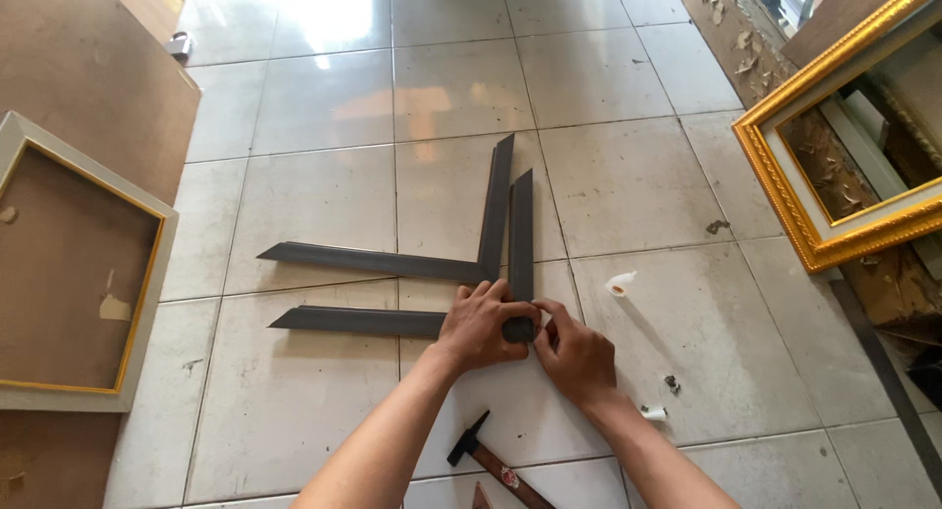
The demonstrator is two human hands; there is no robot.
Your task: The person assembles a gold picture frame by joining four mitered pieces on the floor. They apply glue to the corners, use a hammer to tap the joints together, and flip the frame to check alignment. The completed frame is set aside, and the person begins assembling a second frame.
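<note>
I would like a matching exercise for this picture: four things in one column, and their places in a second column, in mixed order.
Things:
1. hammer
2. gold ornate frame
3. grey frame with gold inner edge
4. dark L-shaped moulding corner

Places:
A. at the left edge of the view
B. under both hands
C. near the bottom edge, between the forearms
D. at the right edge of the view

Pairs: 1-C, 2-D, 3-A, 4-B

Bare floor tiles stretch open ahead beyond the dark frame mouldings. Leftward, a grey-and-gold picture frame hems the way; rightward, an ornate gold frame and a small white bottle. A hammer lies between the forearms.
</note>
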